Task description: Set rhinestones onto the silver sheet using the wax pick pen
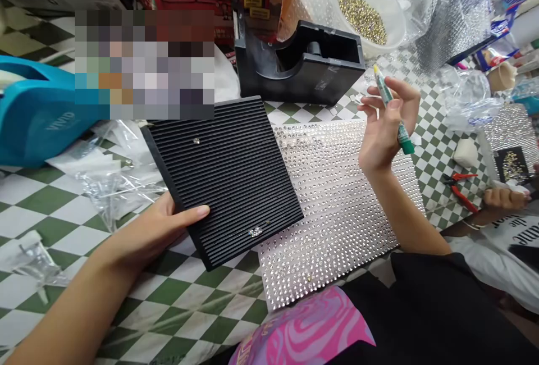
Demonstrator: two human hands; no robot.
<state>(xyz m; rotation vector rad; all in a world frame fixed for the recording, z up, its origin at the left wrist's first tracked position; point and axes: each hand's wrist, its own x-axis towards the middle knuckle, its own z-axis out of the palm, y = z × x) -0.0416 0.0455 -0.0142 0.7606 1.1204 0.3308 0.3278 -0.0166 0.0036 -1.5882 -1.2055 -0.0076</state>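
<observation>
My left hand (177, 219) grips a black ridged tray (236, 174) by its near left edge, thumb on top and fingers underneath. A small cluster of rhinestones (255, 232) lies near the tray's lower edge, and a single rhinestone (196, 141) sits toward its upper left. Raised at the right, my right hand (389, 123) holds a green pen-like stick (389, 98) with a yellow tip pointing up and away. Below that hand lies a sheet (337, 202) set with rows of clear rhinestones, its left part overlapped by the tray.
A black tape dispenser (295, 73) and a white bowl (398, 22) of gold stones stand behind. A teal dispenser (37, 118) and plastic bags (122, 174) are at left. Red-handled pliers (462, 191) lie at right, near another person's hand (505, 197).
</observation>
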